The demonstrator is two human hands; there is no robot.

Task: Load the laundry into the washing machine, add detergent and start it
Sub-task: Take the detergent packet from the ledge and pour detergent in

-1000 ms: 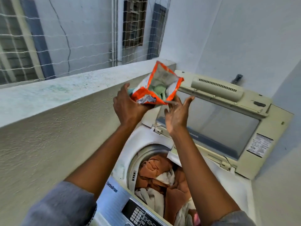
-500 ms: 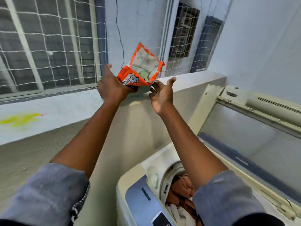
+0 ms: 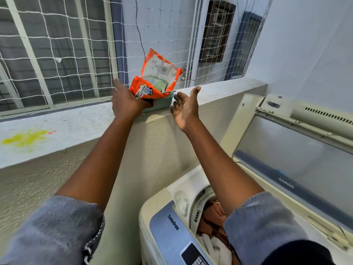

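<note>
The left hand holds the orange detergent pouch by its lower part, with the fingers curled under it and the thumb standing free. The pouch is upright and open at the top. Its bottom sits in a small teal tray on the top of the concrete ledge, at the far side of the scene.

On the front of the pouch I can read "SUPER SOAK TECH" in a white badge and "100%" beside it. The smaller words are too small to read. On the inner back wall there is a barcode.

The right hand is just right of the tray, with the palm turned up and the fingers relaxed. It holds nothing.

Near and to the right stands the top-loading washing machine, with the word "TurboDrum" on its blue control panel. Its lid is raised, and the writing on the lid's lower frame I cannot read. In the drum lies the laundry, brown and white pieces.

A white net closes the opening above the ledge. A yellow stain is on the ledge at the left.
</note>
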